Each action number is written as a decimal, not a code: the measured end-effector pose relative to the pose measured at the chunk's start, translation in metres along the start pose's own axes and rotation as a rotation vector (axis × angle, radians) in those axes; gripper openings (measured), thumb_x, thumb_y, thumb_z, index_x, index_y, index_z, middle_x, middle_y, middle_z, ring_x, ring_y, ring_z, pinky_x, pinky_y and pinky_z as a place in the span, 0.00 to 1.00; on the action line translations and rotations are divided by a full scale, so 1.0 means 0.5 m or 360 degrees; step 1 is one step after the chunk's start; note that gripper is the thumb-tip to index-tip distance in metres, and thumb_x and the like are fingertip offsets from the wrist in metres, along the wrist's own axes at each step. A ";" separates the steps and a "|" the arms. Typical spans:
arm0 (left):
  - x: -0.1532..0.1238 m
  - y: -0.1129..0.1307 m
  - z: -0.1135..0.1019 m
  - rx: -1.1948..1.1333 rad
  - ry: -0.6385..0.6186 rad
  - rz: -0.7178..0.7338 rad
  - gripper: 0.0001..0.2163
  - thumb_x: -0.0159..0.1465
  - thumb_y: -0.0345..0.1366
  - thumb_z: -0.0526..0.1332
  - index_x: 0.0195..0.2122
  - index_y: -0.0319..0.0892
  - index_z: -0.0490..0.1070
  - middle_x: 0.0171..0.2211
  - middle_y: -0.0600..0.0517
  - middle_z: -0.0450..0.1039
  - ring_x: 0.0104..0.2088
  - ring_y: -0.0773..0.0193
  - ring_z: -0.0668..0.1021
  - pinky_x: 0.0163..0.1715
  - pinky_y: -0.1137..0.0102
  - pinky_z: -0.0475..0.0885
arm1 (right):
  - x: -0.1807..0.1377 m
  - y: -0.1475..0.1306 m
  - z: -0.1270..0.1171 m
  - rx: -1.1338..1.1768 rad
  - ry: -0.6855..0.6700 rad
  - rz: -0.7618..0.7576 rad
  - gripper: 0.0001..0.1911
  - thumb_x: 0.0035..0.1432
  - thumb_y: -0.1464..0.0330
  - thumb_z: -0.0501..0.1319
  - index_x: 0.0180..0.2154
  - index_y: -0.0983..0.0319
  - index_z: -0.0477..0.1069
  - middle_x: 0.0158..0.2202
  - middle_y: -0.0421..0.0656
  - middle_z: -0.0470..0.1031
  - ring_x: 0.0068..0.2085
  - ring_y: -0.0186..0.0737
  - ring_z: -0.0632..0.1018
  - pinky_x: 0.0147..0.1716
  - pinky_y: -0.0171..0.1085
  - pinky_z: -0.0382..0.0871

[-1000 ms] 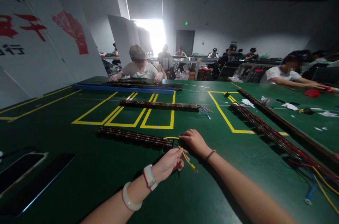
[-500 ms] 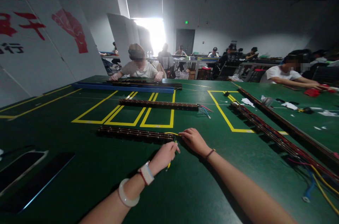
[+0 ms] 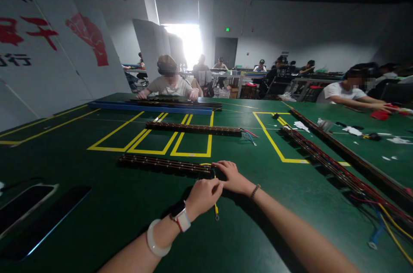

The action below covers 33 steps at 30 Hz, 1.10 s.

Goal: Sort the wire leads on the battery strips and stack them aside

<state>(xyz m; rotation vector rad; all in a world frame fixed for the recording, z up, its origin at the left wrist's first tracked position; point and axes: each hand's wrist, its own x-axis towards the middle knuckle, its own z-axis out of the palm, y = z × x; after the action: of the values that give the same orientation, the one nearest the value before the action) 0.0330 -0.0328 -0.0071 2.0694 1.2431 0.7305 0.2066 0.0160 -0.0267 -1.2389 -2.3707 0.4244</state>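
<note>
A long dark bar with copper-coloured strips [image 3: 161,164] lies across the green table in front of me. At its right end a yellow wire [image 3: 216,210] bends over and hangs toward me, with a ring terminal [image 3: 217,218] at its tip. My left hand [image 3: 204,195] is closed, its thumb and forefinger pinching the wire just below the bar's end. My right hand [image 3: 235,178] curls around that same end, fingertips on the wire's upper stretch and thumb against my left fingertips. The part of the wire between the fingers is hidden.
A second strip bar [image 3: 193,128] with red and blue leads lies farther back, across yellow tape outlines. Wired bars [image 3: 322,161] run along the right. Two phone-like dark slabs [image 3: 48,221] lie at left. Across the table, a person [image 3: 169,81] works behind a blue rail [image 3: 155,107].
My right hand has come left and closer over the bar's end, meeting my left hand. The wire's ring end now hangs farther right and nearer me.
</note>
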 end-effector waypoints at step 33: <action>0.015 -0.011 0.031 -0.2061 -0.0337 -0.0758 0.12 0.67 0.42 0.51 0.46 0.40 0.62 0.41 0.47 0.71 0.24 0.71 0.75 0.18 0.77 0.63 | 0.001 -0.078 -0.055 -0.0841 -0.0129 0.0084 0.06 0.59 0.71 0.58 0.37 0.62 0.73 0.37 0.47 0.75 0.39 0.43 0.75 0.35 0.36 0.63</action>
<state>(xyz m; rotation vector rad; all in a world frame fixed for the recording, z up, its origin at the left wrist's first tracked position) 0.0442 -0.0275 -0.0203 0.7296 0.7208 0.7454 0.1929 -0.0031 0.0148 -1.5299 -2.6187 -0.1583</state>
